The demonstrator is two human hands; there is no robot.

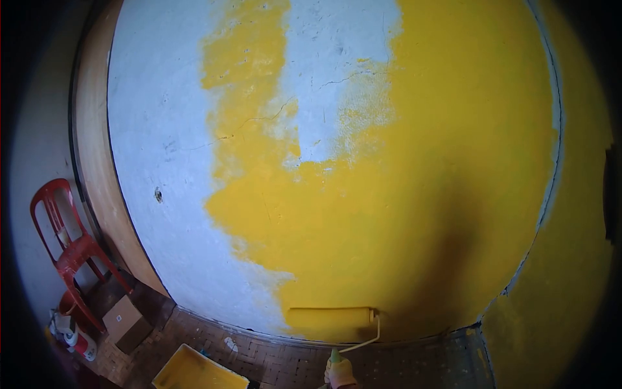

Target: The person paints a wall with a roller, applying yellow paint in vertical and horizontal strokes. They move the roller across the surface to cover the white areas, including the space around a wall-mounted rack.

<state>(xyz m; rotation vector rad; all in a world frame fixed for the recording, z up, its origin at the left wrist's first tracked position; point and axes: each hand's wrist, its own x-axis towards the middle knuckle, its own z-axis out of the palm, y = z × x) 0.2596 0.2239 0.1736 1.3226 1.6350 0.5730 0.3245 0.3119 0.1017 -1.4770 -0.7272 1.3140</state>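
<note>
At the bottom of the view, my right hand point(340, 374) is closed around the green-tipped handle of a paint roller point(332, 317). The roller's wire frame bends up to the right, and its yellow-coated sleeve lies level against the low part of the wall point(337, 227), just above the floor. Yellow paint covers much of this wall; pale blue-white patches show at the left and upper middle. Left of my hand, a paint tray point(201, 369) with yellow paint sits on the floor, partly cut off. My left hand is out of sight.
A red plastic chair point(79, 253) stands at the far left. By it are a cardboard box point(127, 324) and paint-stained containers point(81, 343) on the brown patterned floor point(278, 358). The yellow side wall point(557, 305) meets this wall at a corner on the right.
</note>
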